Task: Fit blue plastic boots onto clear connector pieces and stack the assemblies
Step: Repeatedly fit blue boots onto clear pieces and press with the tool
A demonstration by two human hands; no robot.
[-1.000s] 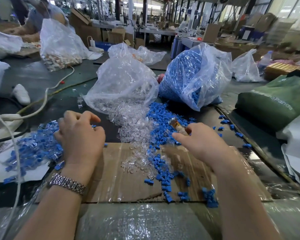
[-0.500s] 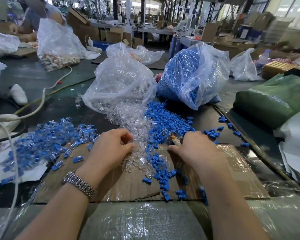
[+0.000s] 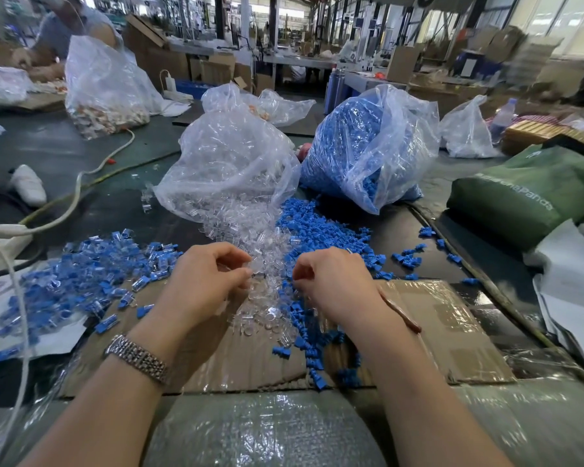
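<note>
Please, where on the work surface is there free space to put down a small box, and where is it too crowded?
Bare cardboard lies right of the right hand, and a smaller patch under the left hand. It is crowded between the hands, where clear connectors and blue boots spill, and at left, where finished assemblies pile.

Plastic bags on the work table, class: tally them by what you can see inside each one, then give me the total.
Blue boots: 1, bag of blue boots
Clear connector pieces: 1, bag of clear pieces
Pale orange and white parts: 2, big bag and low bag
Contents not readable: 2, far-left bag and right white bag
Total: 6 bags
</note>
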